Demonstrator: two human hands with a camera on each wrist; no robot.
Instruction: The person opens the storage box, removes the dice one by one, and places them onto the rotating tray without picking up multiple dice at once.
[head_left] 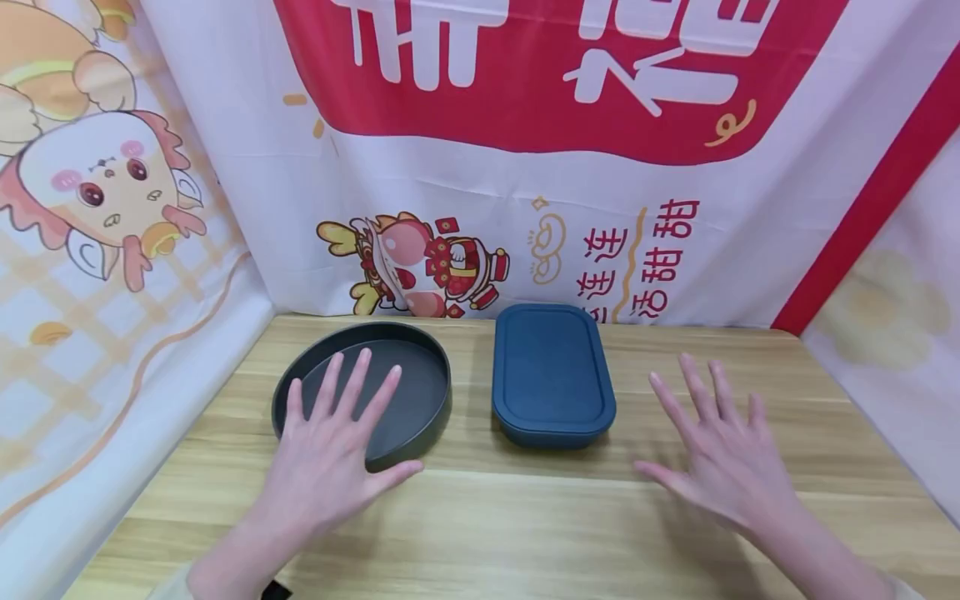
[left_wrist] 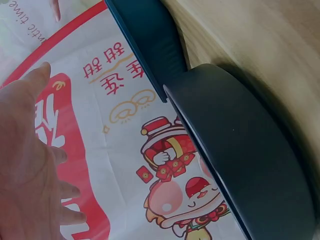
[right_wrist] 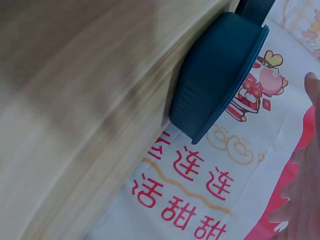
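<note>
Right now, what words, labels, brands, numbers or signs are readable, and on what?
"连连", red, on the back cloth, after a partly hidden character.
"活甜甜", red, same cloth.
"ntic time", cut off, on the pale cloth beyond the red stripe.
Large white characters on the red panel: too cropped to read.
Printed envelopes: marks too small.
Blue box, dark pan: no lettering shows.

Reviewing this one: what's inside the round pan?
In the head view, the visible part of the pan shows only its bare dark floor and inner wall. The left hand covers its near-left part, so whatever is there cannot be seen.
</note>
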